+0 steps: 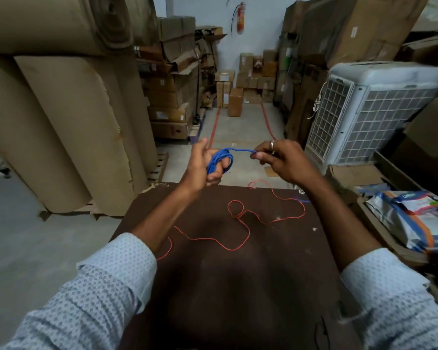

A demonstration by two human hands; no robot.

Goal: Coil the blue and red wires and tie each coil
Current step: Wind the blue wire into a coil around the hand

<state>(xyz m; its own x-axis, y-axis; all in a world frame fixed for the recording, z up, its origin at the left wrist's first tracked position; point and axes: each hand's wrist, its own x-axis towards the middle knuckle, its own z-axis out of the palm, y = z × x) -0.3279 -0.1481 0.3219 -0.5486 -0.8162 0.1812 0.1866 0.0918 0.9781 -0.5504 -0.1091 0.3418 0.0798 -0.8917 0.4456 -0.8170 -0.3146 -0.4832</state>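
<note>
I'm judging roughly half done: thin blue plastic-coated wire (219, 161) is sitting coiled in my left hand (208, 164), fingers gripping the bundle, while right hand (276, 157) fingers are pinching its free end for tying. Thin red wire (238, 223) is lying loose, uncoiled, on the dark brown worktop (238, 286).

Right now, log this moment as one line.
left hand: holds blue coil | right hand: pinches its free end | red wire: loose on table

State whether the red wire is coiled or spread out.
Spread out: the red wire lies loose in wandering loops across the brown table, untouched by either hand.
</note>
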